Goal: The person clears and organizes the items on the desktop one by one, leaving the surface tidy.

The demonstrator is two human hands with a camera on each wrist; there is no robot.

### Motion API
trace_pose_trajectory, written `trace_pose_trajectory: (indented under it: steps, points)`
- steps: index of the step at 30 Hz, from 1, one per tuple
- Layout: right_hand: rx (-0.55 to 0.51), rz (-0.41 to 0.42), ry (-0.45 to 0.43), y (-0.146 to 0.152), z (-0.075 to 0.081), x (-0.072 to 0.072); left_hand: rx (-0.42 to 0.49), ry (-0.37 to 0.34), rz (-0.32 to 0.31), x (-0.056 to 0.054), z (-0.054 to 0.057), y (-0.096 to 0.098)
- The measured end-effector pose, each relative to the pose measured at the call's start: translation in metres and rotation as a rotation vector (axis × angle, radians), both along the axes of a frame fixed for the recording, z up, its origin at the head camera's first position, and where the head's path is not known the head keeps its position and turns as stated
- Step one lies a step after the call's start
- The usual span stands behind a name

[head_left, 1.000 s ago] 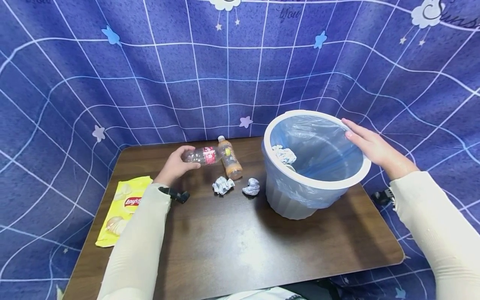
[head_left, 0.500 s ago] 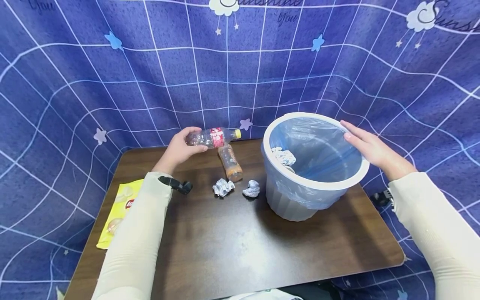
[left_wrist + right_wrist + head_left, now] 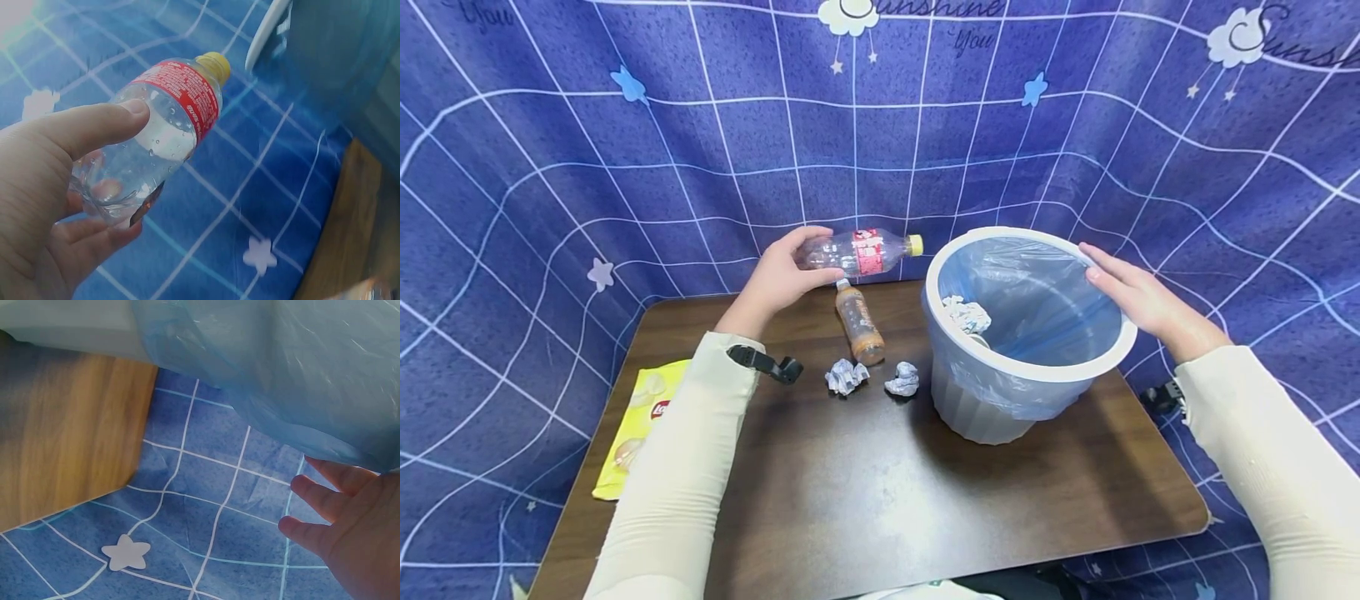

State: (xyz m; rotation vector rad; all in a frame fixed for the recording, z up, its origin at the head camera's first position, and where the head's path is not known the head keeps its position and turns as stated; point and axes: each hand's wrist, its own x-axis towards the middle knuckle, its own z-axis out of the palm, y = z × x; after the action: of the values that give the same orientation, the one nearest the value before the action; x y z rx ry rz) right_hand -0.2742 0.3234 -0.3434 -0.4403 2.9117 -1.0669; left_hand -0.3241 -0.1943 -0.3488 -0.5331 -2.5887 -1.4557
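Note:
A clear plastic bottle point(image 3: 842, 254) with a red label and yellow cap is gripped near its base by my left hand point(image 3: 782, 275). It is raised off the table, lying sideways with its cap toward the right. In the left wrist view, thumb and fingers wrap the lower part of the bottle point(image 3: 156, 134). My right hand point(image 3: 1142, 300) rests against the right rim of a white trash can point(image 3: 985, 408) lined with a bluish plastic bag. From the right wrist the fingers point(image 3: 319, 500) look extended beside the liner point(image 3: 300, 369). Inside the can lies crumpled paper point(image 3: 966, 315).
A second bottle point(image 3: 861, 323), with some orange-brown at its base, lies on the brown table point(image 3: 850, 500). Near it are two crumpled paper balls, one on the left point(image 3: 846, 377) and one on the right point(image 3: 902, 380). A yellow Lay's bag point(image 3: 636, 433) lies at the left edge. A blue curtain point(image 3: 737, 125) hangs behind.
My left hand has lifted the clear bottle off the table and carried it up and to the right, toward the trash can. The right hand has stayed at the rim.

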Motion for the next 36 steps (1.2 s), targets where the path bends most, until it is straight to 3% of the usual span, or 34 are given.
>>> trace_pose_trajectory:
  steps: [6,13,23,31,36]
  points:
    - [-0.001,-0.004,0.003,0.001,0.001,0.001,-0.051,0.038,-0.041,0.012,0.016,0.029]
    - [-0.01,0.005,0.019,0.001,0.0,0.001,-0.024,0.041,-0.109,0.025,0.024,0.062]
    - [-0.004,0.001,0.018,0.001,-0.002,0.001,0.007,0.092,-0.204,0.04,0.027,0.096]
    - [-0.013,0.005,0.025,0.001,-0.002,0.002,-0.081,0.167,-0.264,0.05,0.028,0.118]
    - [-0.01,-0.005,0.01,0.0,-0.001,0.001,0.0,0.181,-0.356,0.051,0.028,0.124]
